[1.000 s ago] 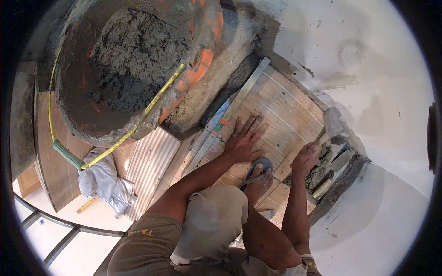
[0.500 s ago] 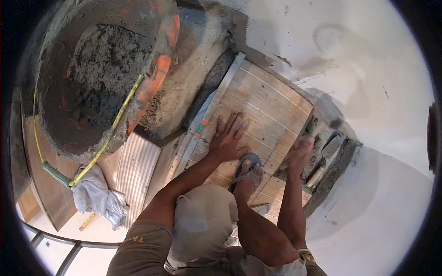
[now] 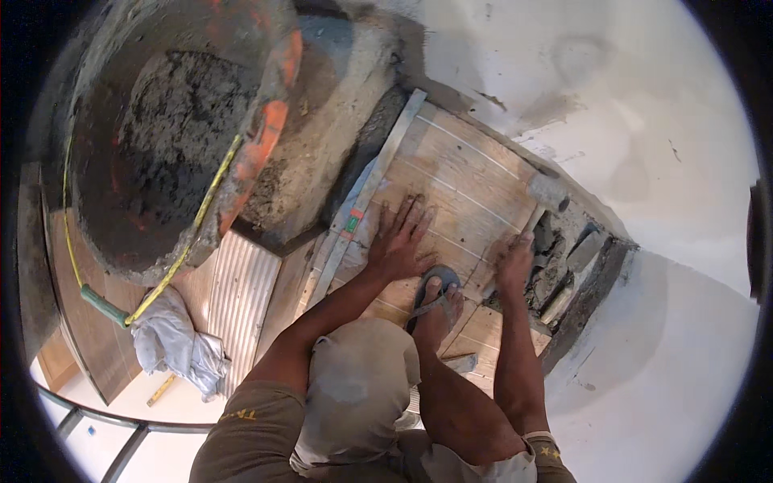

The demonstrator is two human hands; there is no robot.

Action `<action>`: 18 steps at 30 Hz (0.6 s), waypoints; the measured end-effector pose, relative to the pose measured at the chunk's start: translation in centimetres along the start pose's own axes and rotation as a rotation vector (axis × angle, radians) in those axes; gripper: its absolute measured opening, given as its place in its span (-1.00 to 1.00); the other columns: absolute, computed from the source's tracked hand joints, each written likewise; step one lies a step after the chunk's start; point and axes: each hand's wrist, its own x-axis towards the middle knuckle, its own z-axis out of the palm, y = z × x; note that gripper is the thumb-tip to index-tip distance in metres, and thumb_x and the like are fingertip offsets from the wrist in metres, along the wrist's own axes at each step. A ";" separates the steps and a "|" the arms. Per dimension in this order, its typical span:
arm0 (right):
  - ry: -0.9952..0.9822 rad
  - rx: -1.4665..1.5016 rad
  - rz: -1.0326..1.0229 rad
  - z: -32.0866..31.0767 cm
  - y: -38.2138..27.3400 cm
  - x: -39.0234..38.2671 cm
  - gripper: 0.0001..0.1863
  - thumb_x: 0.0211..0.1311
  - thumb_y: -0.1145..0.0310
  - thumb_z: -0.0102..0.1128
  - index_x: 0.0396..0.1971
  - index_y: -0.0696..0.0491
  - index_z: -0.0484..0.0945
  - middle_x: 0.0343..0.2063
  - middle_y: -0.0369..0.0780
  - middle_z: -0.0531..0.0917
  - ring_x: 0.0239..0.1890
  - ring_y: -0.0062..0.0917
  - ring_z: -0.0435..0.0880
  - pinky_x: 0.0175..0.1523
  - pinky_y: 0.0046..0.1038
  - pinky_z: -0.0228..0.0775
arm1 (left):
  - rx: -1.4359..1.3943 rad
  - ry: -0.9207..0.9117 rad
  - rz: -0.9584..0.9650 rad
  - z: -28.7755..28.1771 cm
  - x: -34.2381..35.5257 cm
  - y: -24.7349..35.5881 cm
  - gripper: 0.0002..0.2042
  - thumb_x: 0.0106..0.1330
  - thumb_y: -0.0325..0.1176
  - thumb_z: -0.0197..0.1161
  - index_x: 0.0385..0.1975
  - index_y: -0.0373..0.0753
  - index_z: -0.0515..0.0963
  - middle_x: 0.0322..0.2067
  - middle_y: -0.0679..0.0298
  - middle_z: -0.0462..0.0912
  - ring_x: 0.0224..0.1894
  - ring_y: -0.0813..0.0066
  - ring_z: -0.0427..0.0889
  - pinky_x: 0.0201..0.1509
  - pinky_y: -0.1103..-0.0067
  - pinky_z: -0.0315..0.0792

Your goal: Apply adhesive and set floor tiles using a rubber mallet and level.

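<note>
My left hand [image 3: 400, 239] lies flat with fingers spread on a large wood-look floor tile [image 3: 459, 185]. My right hand [image 3: 514, 262] presses the tile's right edge, beside a gap filled with grey mortar and rubble [image 3: 555, 270]. A rubber mallet [image 3: 547, 193] rests at that edge just above my right hand. My foot in a sandal [image 3: 435, 302] stands on the tile between both hands. A long metal straightedge [image 3: 366, 197] lies along the tile's left side.
A big tub of grey mortar [image 3: 173, 137] with an orange rim stands at the upper left. A yellow hose [image 3: 181, 258] crosses it. A grey rag [image 3: 173, 342] lies on laid tiles [image 3: 241, 294] at left. A pale plastered wall [image 3: 644, 121] bounds the right side.
The view has shifted, so the tile sits lower and more central. My right hand has slid up along the tile's right edge; my left hand stays flat on the tile.
</note>
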 end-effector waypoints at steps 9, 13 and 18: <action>-0.011 -0.097 -0.091 -6.7 3.1 2.6 -0.46 0.58 -0.22 -0.16 -0.39 -0.06 0.45 -0.63 -0.40 0.38 -0.65 -0.66 0.34 -0.60 -0.52 0.16 | -0.067 0.170 0.116 4.3 2.1 3.2 -0.06 0.21 0.24 0.33 0.50 -0.21 0.20 0.49 -0.08 0.18 0.57 -0.12 0.06 0.51 -0.28 -0.15; -0.024 0.374 0.073 -4.2 -7.2 -0.2 -0.41 0.57 -0.28 -0.20 -0.43 -0.05 0.41 -0.61 -0.41 0.38 -0.61 -0.66 0.32 -0.53 -0.50 0.18 | 0.078 0.095 0.053 0.1 1.6 0.7 -0.05 0.17 0.21 0.38 0.49 -0.22 0.22 0.48 -0.10 0.19 0.56 -0.14 0.07 0.52 -0.28 -0.15; -0.107 -0.064 0.176 -5.1 -2.5 0.3 -0.32 0.46 -0.46 -0.28 -0.40 -0.09 0.38 -0.63 -0.41 0.35 -0.69 -0.62 0.31 -0.63 -0.51 0.13 | 0.022 0.093 0.088 2.0 1.7 2.8 -0.02 0.14 0.19 0.41 0.50 -0.22 0.21 0.49 -0.09 0.17 0.56 -0.13 0.07 0.53 -0.26 -0.19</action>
